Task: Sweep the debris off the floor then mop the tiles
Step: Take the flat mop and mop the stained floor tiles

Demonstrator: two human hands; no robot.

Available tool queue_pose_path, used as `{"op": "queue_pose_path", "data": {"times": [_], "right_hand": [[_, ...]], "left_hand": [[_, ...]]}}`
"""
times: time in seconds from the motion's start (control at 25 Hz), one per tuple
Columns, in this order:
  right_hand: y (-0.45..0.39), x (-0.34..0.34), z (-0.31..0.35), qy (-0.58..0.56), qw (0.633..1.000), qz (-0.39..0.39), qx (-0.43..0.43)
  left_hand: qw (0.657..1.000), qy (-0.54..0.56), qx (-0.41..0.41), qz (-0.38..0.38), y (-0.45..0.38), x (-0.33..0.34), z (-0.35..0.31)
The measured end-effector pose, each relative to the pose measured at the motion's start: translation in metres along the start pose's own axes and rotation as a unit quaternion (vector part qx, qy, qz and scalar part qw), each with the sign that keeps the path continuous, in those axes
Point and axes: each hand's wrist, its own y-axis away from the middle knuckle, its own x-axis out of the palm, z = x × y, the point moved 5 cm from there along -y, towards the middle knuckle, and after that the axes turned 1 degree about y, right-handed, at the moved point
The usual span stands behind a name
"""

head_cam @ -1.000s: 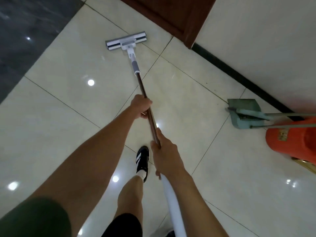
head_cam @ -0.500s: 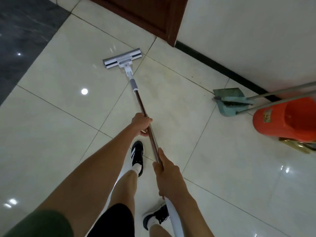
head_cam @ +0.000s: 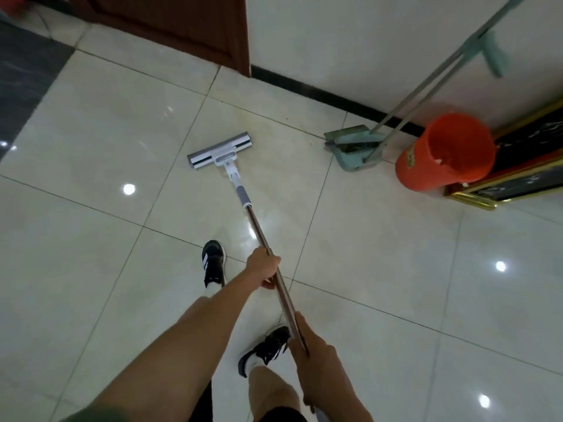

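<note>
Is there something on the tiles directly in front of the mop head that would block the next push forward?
Nothing visible. The tiles ahead of the mop head are bare up to the door. The dustpan and orange bucket stand off to its right.

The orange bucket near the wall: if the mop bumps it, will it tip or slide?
The orange bucket looks like thin plastic and shows no water, so it is probably light. On glossy tiles it would likely slide; being tall, it might tip if struck high.

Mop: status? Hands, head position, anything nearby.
Left hand and right hand both grip the brown metal mop pole. Grey flat mop head flat on cream tiles. Green dustpan, orange bucket off right, apart.
</note>
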Motion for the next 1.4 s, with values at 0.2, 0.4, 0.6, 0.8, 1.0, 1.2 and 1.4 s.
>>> {"op": "queue_pose_path", "data": {"times": [0.2, 0.4, 0.6, 0.8, 1.0, 1.2, 1.4], "right_hand": [[-0.008, -0.013, 0.019, -0.012, 0.998, -0.003, -0.058], [-0.049, -0.039, 0.069, -0.004, 0.997, -0.008, -0.074], [-0.130, -0.075, 0.172, 0.010, 0.995, -0.012, -0.099], [-0.222, -0.123, 0.306, 0.015, 0.995, -0.005, -0.102], [-0.273, -0.153, 0.386, 0.046, 0.993, -0.010, -0.104], [-0.256, -0.167, 0.362, 0.046, 0.997, 0.005, -0.067], [-0.245, -0.203, 0.307, 0.046, 0.996, 0.002, -0.082]], "left_hand": [[1.000, 0.009, 0.014, -0.020, 0.003, -0.013, -0.027], [0.999, 0.016, 0.036, -0.005, -0.032, -0.043, -0.072], [0.996, 0.067, 0.033, -0.050, -0.104, -0.122, -0.161], [0.994, 0.081, 0.034, -0.066, -0.184, -0.220, -0.268], [0.993, 0.094, 0.022, -0.072, -0.228, -0.279, -0.336], [0.994, 0.088, -0.002, -0.058, -0.217, -0.246, -0.335], [0.994, 0.099, -0.003, -0.051, -0.198, -0.187, -0.338]]}}
